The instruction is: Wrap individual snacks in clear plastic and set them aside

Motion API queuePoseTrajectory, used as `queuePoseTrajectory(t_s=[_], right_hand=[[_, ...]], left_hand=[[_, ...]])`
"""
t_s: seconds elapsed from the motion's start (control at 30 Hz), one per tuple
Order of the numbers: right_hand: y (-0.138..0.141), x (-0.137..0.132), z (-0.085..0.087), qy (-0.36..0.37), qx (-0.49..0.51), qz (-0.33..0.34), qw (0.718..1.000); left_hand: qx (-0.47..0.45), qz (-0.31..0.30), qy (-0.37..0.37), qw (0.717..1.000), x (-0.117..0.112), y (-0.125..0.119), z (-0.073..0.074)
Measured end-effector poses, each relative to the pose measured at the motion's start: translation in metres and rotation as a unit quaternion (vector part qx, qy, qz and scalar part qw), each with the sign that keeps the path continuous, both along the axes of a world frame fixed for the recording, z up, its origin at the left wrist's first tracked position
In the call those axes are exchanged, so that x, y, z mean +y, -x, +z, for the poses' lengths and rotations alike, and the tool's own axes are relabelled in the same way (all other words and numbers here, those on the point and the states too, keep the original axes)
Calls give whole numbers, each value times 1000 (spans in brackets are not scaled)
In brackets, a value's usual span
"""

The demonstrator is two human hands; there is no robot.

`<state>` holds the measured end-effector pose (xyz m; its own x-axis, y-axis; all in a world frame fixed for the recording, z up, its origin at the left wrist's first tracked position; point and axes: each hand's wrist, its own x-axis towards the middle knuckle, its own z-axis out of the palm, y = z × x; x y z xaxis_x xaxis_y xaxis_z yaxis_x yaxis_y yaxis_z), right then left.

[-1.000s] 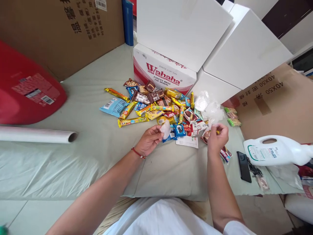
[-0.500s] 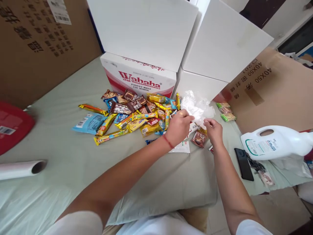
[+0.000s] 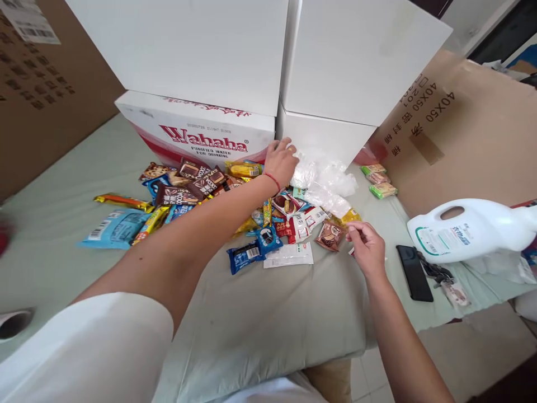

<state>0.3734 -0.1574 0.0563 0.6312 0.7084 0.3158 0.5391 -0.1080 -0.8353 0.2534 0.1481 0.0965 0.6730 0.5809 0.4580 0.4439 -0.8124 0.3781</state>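
My left hand reaches over the back of a snack pile, just left of a crumpled clear plastic bag. Its fingers are bent and a little apart, with nothing visible in them. My right hand is lower, beside a brown wrapped snack and a yellow packet. Thumb and fingertips are pinched together there; what they hold, if anything, does not show. Nearer me lie dark blue packets and a flat white packet. Chocolate-brown packets and a light blue bag are partly behind my left arm.
A Wahaha carton and white boxes stand behind the pile. To the right are green-and-pink packets, a white detergent bottle, a black phone and a brown carton.
My left hand has left the plastic bag and moved back and left. My right hand has come slightly lower, away from the bag's upper part. The view has shifted right.
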Motion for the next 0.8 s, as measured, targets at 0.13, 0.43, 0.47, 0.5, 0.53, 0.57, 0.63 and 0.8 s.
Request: queuePoseTrajectory(t_s=[0.13, 0.43, 0.47, 0.5, 0.53, 0.57, 0.63, 0.8], right_hand=[[11, -30, 6, -26, 20, -37, 999], [120, -42, -7, 14, 313, 110, 943], [138, -37, -8, 24, 359, 134, 923], [155, -31, -9, 35, 393, 151, 906], [171, -25, -10, 49, 417, 163, 893], [184, -20, -12, 65, 431, 170, 884], [205, -9, -17, 94, 434, 175, 879], [221, 5, -28, 62, 411, 152, 897]], left_hand=[[-82, 61, 40, 994, -11, 36, 25], [-308, 35, 380, 871, -191, 204, -7], [-323, 39, 413, 851, -208, 214, -18], [-336, 44, 438, 832, -222, 222, -29], [-345, 47, 457, 818, -234, 229, -38], [-352, 47, 472, 807, -243, 235, -45], [-368, 54, 486, 791, -256, 247, -58], [-486, 174, 521, 680, -263, 280, -82]])
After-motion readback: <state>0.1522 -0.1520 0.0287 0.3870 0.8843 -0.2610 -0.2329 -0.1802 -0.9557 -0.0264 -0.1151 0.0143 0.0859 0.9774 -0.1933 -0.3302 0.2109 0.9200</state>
